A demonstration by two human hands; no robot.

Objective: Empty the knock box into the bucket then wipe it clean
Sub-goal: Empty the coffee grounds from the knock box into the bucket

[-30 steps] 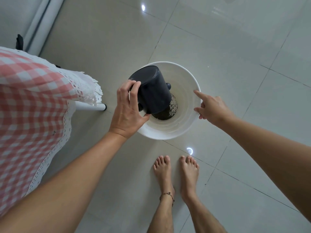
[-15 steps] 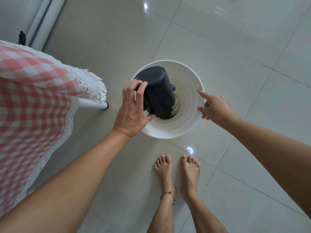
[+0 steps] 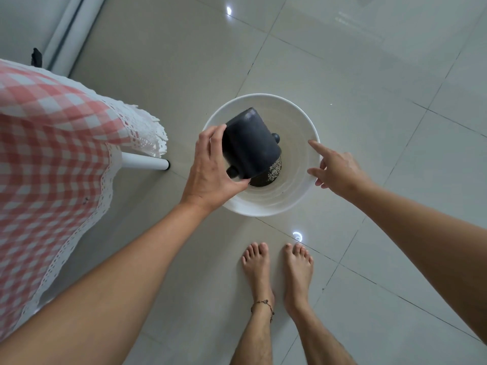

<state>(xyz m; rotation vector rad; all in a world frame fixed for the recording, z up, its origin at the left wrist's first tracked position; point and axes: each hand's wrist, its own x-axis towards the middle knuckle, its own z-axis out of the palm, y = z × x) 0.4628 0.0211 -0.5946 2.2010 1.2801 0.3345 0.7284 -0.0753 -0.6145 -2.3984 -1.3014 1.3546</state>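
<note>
The black knock box [image 3: 250, 144] is tipped mouth-down over the white bucket [image 3: 295, 204] on the tiled floor. My left hand [image 3: 210, 172] grips the box by its side, thumb under its rim. Dark coffee grounds [image 3: 272, 173] lie at the bucket's bottom, partly hidden by the box. My right hand [image 3: 334, 167] rests on the bucket's right rim with fingers spread, the forefinger stretched along the edge.
A table with a red-checked, lace-edged cloth [image 3: 52, 159] stands at the left; its white leg [image 3: 146, 163] reaches the floor beside the bucket. My bare feet [image 3: 276, 275] stand just in front of the bucket. Pale glossy floor tiles spread all around.
The knock box has shifted slightly further into the bucket and tipped more. My left hand has slid along its side. My right hand stays on the rim.
</note>
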